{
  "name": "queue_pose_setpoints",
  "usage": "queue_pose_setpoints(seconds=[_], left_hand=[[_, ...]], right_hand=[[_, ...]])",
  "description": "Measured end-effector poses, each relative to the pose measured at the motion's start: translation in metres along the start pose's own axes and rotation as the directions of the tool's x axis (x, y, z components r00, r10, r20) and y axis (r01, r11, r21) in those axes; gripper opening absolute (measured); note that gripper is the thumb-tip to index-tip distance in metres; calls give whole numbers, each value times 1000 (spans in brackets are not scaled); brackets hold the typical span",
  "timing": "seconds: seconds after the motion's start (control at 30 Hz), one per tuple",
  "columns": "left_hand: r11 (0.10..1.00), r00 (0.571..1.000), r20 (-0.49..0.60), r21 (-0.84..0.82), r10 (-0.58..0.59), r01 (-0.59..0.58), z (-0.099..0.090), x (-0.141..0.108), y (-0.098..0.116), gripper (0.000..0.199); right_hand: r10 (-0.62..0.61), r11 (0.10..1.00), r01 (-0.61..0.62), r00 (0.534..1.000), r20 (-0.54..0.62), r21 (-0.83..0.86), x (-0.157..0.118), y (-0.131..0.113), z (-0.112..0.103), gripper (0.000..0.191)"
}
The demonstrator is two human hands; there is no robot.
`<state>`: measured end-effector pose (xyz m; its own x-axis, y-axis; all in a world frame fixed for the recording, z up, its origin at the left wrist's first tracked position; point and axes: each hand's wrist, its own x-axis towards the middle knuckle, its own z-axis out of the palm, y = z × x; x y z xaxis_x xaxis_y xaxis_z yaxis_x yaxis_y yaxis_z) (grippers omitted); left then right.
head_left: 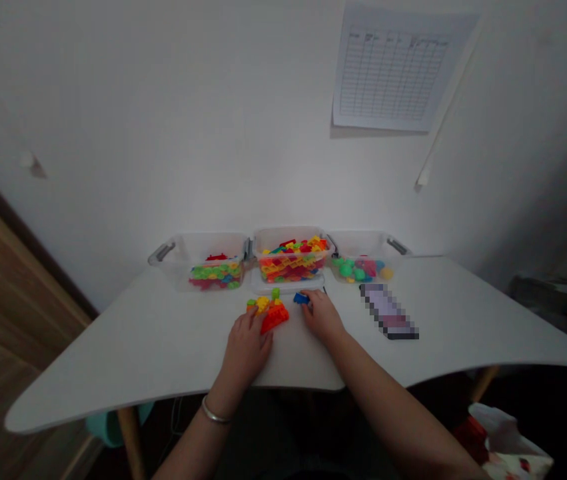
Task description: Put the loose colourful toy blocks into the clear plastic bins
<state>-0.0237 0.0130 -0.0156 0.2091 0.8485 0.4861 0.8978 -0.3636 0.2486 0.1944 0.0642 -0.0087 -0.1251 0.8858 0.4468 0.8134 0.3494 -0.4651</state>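
My left hand (248, 343) is closed around an assembly of toy building bricks (275, 316), low over the front middle of the table. Orange-red bricks make up its near side, with yellow and green ones behind and a green brick (276, 293) standing on top. A little to the right, my right hand (324, 315) pinches a small blue building brick (301, 298) between thumb and fingers. A gap separates the blue brick from the assembly. My left fingers cover part of the assembly.
Along the wall stand three clear plastic bins: a left bin (178, 273) and middle bin (293, 235) with coloured bricks, and a right bin (363, 241) with rounded pieces. A pixelated phone-like object (388, 311) lies right of my hand on the white table (163, 347).
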Motion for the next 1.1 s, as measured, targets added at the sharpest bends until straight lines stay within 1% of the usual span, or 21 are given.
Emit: queue_pose_setpoints(seconds=[0.17,0.33,0.43,0.5,0.6,0.7,0.8,0.87,0.93,1.0,1.1], left_hand=[[1000,1000,-6,11,7,-7,2,0,-1,39],[1000,1000,-21,7,18,-18,3,0,-1,39],[1000,999,-31,10,22,-21,4,-1,-1,39],[1000,999,-27,12,19,-19,4,-1,-2,38],[1000,999,-25,4,24,-23,4,-1,-2,39],[1000,999,-30,-1,22,-22,4,-1,-3,40],[1000,1000,-15,8,14,-14,4,-1,-2,40],[1000,1000,0,9,11,-11,3,0,-2,41],[1000,1000,5,5,5,-5,3,0,-2,41],[1000,1000,0,-3,0,0,3,0,-2,40],[1000,1000,-15,-20,-2,2,3,-1,-2,40]], right_hand=[[-48,996,53,996,-76,76,1,6,6,30],[-87,978,107,989,-119,178,1,8,7,37],[-142,962,171,979,-143,212,3,5,4,38],[-162,953,199,972,-169,227,6,-1,-1,39],[-119,952,182,961,-249,246,16,-13,-16,35],[-87,952,181,932,-351,245,33,-26,-36,33],[-75,955,180,914,-398,234,53,-36,-53,37],[-67,963,167,909,-411,211,65,-39,-59,40],[-71,973,154,909,-411,174,76,-40,-61,42],[-75,981,138,919,-387,139,84,-39,-59,43],[-76,987,117,946,-316,113,90,-35,-52,49]])
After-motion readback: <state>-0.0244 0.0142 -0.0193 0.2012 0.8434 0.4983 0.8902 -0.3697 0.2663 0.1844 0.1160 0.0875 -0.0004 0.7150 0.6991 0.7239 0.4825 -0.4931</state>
